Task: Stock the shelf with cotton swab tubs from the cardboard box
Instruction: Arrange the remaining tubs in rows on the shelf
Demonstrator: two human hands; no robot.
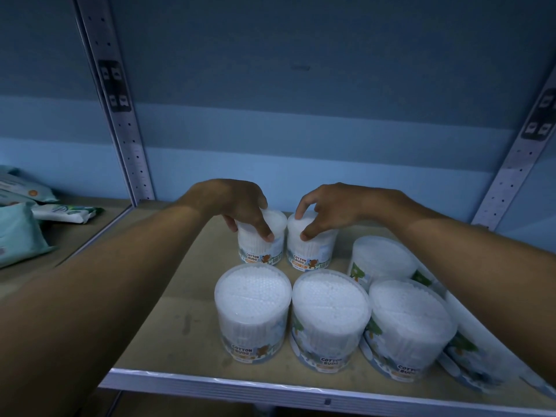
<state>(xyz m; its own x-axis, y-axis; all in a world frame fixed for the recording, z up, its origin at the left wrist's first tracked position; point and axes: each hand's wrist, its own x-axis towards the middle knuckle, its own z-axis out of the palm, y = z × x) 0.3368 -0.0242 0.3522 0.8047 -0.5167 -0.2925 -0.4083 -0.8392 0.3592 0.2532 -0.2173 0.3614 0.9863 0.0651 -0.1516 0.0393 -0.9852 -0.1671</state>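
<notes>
Left hand [237, 206] grips the lid of the back-left tub [261, 237]; right hand [325, 207] grips the adjacent back tub [311, 243]. Both tubs stand upright, touching, on the shelf [168, 326]. Front row of tubs [329, 314] sits nearer.

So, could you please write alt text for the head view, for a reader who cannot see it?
Two hands, the left hand and right hand, each grip the top of a cotton swab tub at the back of a shelf: the left tub and right tub stand side by side. Four more tubs stand in front and to the right.
</notes>
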